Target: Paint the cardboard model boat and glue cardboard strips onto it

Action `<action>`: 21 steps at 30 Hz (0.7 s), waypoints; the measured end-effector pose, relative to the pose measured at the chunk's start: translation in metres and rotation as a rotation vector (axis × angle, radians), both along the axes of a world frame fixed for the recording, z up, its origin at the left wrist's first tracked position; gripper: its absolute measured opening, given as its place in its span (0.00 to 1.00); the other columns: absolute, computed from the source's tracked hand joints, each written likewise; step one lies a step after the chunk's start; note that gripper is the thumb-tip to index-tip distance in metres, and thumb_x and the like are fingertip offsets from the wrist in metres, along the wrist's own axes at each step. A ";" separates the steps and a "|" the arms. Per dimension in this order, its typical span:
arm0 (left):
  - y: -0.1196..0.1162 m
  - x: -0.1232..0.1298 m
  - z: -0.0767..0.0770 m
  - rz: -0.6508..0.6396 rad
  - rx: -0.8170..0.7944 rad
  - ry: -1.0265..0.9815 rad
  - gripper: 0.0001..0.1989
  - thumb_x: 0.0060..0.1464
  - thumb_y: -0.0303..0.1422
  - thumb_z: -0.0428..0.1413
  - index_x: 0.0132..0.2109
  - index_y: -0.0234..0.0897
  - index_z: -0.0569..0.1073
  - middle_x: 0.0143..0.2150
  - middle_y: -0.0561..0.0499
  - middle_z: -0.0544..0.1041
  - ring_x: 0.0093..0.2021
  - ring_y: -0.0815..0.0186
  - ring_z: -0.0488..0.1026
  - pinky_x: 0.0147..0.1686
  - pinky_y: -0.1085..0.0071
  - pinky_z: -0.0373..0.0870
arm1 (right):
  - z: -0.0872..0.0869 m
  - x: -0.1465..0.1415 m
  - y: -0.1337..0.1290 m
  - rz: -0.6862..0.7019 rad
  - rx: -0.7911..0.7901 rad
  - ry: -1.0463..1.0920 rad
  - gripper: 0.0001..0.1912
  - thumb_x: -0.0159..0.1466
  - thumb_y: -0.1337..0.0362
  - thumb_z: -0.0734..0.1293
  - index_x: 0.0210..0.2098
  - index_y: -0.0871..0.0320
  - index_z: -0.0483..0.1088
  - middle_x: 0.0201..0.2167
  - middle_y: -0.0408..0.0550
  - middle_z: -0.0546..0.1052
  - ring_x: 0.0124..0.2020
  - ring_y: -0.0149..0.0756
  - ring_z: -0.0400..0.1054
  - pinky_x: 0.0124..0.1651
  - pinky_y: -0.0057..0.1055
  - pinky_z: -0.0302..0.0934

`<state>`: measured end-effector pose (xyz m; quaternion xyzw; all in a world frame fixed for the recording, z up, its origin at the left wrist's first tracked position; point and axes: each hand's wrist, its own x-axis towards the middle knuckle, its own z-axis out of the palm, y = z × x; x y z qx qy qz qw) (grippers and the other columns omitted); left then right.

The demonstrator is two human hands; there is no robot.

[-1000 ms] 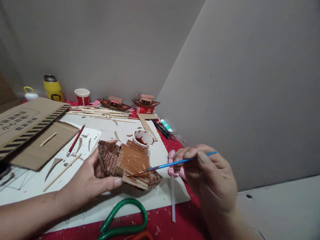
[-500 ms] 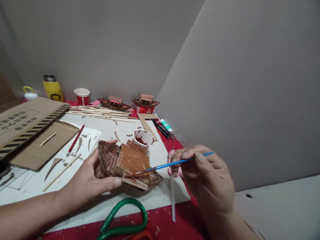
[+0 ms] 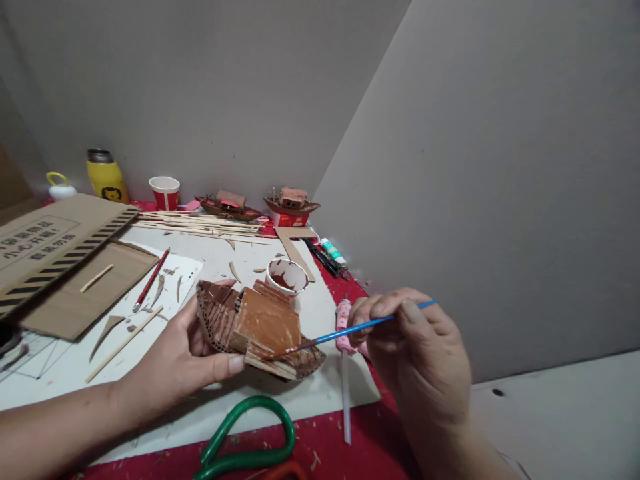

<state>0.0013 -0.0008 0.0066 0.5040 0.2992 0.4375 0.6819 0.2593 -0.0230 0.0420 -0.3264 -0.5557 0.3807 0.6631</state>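
Observation:
My left hand is closed on the near left side of a cardboard model boat, thumb along its edge and some fingers hidden behind it. Brown paint covers the boat's cabin roof and hull, while pale bare wood shows along the near edge. In my right hand a thin blue paintbrush is pinched between thumb and fingers. Its brown-stained bristles touch the near edge of the roof. Just behind the boat stands a white paper cup with brown paint inside.
Green-handled scissors lie at the front. A pink glue gun with a clear glue stick is partly behind my right hand. Two finished model boats, wooden sticks and a yellow bottle are at the back. Cardboard lies left.
My right hand has shifted slightly right, drawing the brush tip rightward along the roof's near edge. My left hand and the boat have stayed in place.

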 end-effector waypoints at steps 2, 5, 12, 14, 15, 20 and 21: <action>0.000 0.000 0.000 0.000 0.002 0.001 0.57 0.46 0.32 0.70 0.73 0.43 0.43 0.65 0.35 0.70 0.62 0.48 0.72 0.58 0.62 0.72 | -0.002 -0.003 0.000 0.017 0.011 0.015 0.11 0.67 0.56 0.68 0.33 0.53 0.77 0.24 0.43 0.75 0.22 0.32 0.70 0.26 0.29 0.66; 0.000 0.001 0.000 -0.004 0.004 0.003 0.56 0.46 0.32 0.70 0.73 0.42 0.45 0.65 0.35 0.70 0.61 0.48 0.72 0.59 0.61 0.72 | -0.004 -0.006 0.001 0.040 0.016 0.028 0.11 0.68 0.56 0.68 0.33 0.53 0.77 0.24 0.43 0.76 0.22 0.31 0.70 0.25 0.28 0.66; 0.000 0.001 -0.002 -0.003 0.010 0.004 0.54 0.46 0.33 0.70 0.72 0.40 0.48 0.65 0.34 0.70 0.62 0.48 0.72 0.59 0.61 0.72 | -0.005 -0.003 0.000 0.043 -0.011 -0.010 0.10 0.68 0.57 0.67 0.33 0.53 0.77 0.23 0.42 0.75 0.23 0.31 0.69 0.26 0.27 0.65; 0.001 0.001 -0.002 -0.004 0.007 0.003 0.53 0.46 0.32 0.70 0.71 0.39 0.49 0.65 0.34 0.70 0.62 0.47 0.71 0.58 0.60 0.72 | -0.004 -0.002 0.000 0.018 -0.018 -0.011 0.11 0.68 0.56 0.67 0.32 0.53 0.76 0.23 0.42 0.74 0.22 0.31 0.69 0.26 0.28 0.65; 0.001 0.001 -0.002 -0.006 0.005 0.002 0.53 0.45 0.32 0.70 0.71 0.39 0.49 0.65 0.34 0.70 0.62 0.47 0.71 0.58 0.60 0.72 | -0.004 -0.001 0.000 0.003 -0.016 -0.002 0.11 0.68 0.56 0.67 0.32 0.53 0.76 0.23 0.42 0.74 0.22 0.31 0.69 0.25 0.28 0.65; 0.001 0.001 -0.001 -0.019 0.004 -0.004 0.51 0.45 0.32 0.70 0.70 0.39 0.52 0.65 0.34 0.70 0.62 0.47 0.71 0.59 0.60 0.72 | -0.003 -0.005 -0.001 0.008 -0.002 0.023 0.11 0.67 0.55 0.68 0.32 0.53 0.76 0.23 0.42 0.75 0.22 0.31 0.69 0.25 0.28 0.65; 0.001 0.001 -0.001 -0.021 0.005 -0.002 0.49 0.45 0.32 0.70 0.69 0.39 0.53 0.64 0.34 0.71 0.61 0.47 0.72 0.59 0.59 0.72 | -0.003 -0.006 -0.001 0.023 -0.001 0.019 0.11 0.68 0.55 0.68 0.33 0.53 0.77 0.23 0.42 0.75 0.22 0.31 0.69 0.25 0.28 0.65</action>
